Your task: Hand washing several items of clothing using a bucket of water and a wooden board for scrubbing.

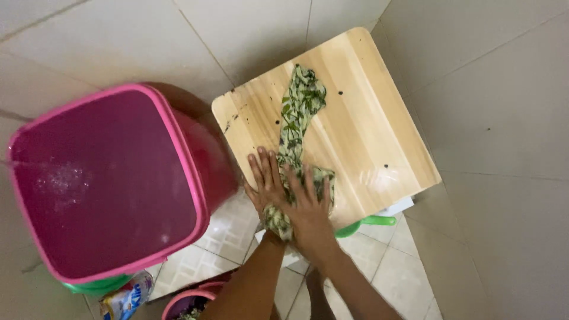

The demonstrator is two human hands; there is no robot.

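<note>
On the wooden board (355, 118), the green leaf-print cloth (299, 112) is stretched toward twelve o'clock, its near end pinned under the flattened left hand (265, 184) and right hand (308, 210), equally near.

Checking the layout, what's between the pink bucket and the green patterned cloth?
In the head view, only bare wooden board lies between the pink bucket and the cloth.

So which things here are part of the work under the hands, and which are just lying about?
In use:
- green patterned cloth, pressed flat by the left hand and right hand
- wooden board under it

Lying about:
- pink bucket of water beside the board
- green scoop handle
- detergent packet
- small pink tub
</note>
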